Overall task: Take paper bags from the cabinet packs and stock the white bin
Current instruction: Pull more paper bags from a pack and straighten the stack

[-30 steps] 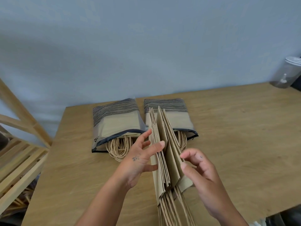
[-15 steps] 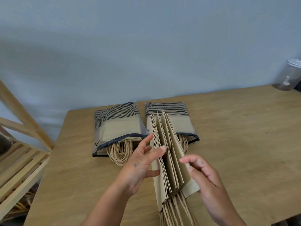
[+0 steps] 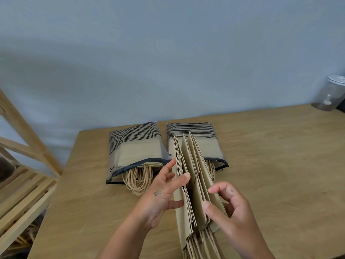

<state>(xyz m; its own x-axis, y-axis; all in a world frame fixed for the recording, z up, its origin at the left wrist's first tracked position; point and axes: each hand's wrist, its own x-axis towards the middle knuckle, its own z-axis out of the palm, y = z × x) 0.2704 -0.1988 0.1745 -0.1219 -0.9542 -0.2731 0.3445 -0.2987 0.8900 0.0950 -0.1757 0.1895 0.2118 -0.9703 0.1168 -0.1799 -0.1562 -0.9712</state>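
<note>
On the wooden table [image 3: 280,165], toward its near edge, you are standing a bundle of flat-folded paper bags [image 3: 194,186] on edge between your hands, folded bottoms pointing toward the wall and twine handles [image 3: 201,245] trailing toward you. Your left hand [image 3: 160,199] is lying against the bundle's left face with fingers nearly straight, one fingertip resting among the upper edges and parting the leaves; it is pressing, not gripping. Your right hand [image 3: 231,212] is curling round the right side, thumb on the edges and fingers bent behind, pinching the outer bags. Behind the bundle two plastic packs are lying side by side: the left pack [image 3: 134,148] is spilling loops of handle cord [image 3: 138,180] from its open mouth, and the right pack [image 3: 214,146] is sitting partly hidden by the bags you are holding. The white bin is not showing in this view. Judging from the fanned leaves, the bags are behaving as light, thin, fairly stiff sheets that are sliding easily over one another, so a loose hold is likely letting the middle ones splay or slip out. A surer hold would probably be across the whole thickness near the middle of the long edges, squeezing both flat faces together, and not by the cords, which look prone to tangling. A clear lidded jar [image 3: 330,96] is standing at the far right, and a wooden rack [image 3: 24,184] is standing beside the table's left end.
</note>
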